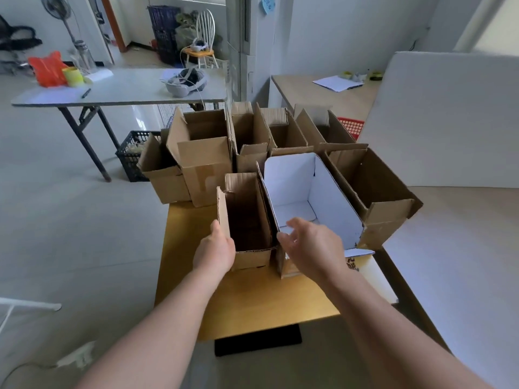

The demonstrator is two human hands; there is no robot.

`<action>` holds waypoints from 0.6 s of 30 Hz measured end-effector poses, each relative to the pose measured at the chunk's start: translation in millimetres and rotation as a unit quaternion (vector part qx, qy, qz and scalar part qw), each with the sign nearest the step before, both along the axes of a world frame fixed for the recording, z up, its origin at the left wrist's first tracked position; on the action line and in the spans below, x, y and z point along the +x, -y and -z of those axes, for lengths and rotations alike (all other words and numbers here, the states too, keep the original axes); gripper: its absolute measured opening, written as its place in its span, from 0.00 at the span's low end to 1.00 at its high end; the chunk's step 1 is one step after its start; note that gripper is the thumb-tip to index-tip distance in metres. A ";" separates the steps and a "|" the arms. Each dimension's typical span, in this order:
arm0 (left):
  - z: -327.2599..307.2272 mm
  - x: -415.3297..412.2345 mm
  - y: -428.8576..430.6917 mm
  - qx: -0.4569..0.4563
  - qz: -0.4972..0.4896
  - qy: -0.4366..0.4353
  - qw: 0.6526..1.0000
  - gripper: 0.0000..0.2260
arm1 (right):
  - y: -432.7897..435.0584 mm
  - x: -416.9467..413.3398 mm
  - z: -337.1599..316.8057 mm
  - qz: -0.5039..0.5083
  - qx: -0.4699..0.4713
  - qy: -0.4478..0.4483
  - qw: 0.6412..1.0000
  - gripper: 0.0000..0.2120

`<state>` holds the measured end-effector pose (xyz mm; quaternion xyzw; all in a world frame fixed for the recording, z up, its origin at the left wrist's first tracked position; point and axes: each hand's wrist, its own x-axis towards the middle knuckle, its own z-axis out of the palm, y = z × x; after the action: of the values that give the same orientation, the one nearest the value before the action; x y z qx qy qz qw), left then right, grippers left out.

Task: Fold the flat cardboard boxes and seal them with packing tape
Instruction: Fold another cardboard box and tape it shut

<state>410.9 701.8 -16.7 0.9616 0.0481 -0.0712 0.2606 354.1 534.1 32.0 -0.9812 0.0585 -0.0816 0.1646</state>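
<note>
The left hand (214, 248) held the narrow brown box (247, 220) at its near-left corner, thumb up along the wall and the fingers mostly hidden against the cardboard. The right hand (311, 242) hung open and loosely spread over the near rim of the white-lined box (303, 192), gripping nothing. Whether it touched the rim I could not tell.

Both boxes stood upright with their top flaps open, side by side at the front of the yellow bench (252, 304). More open boxes were packed tightly behind them. The likeliest trouble was crowding: lifting or turning the narrow box with one hand could drag its neighbour or jostle the back rows. The far-left box (165, 175) appeared to overhang the bench edge, and a shove might tip it to the floor. The large brown box (373, 186) sat near the right edge, with the same risk. No packing tape could be made out on the bench, so sealing would probably mean reaching elsewhere.

The bench was a small wooden top, bare only at the near end. Beyond it stood a grey folding table (118, 91) carrying a headset (185, 82), an orange bag (47, 68) and a pen (86, 93). A black crate (130, 155) sat on the pale tiled floor, a red basket (351, 126) showed behind the boxes, and a white panel (449, 122) leaned at the right.
</note>
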 end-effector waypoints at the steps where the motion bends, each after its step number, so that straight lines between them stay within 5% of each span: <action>1: -0.3 3.1 2.2 -0.002 -0.003 -0.004 1.000 0.23 | 1.1 3.5 3.4 -0.003 0.002 0.001 1.000 0.13; 18: -18.1 13.7 -6.2 -0.051 0.038 -0.030 0.998 0.27 | 2.8 9.2 8.4 -0.003 -0.014 -0.010 1.000 0.15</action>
<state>424.6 708.0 1.4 0.9457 0.0151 -0.1120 0.3049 363.3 531.3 23.6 -0.9844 0.0557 -0.0722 0.1505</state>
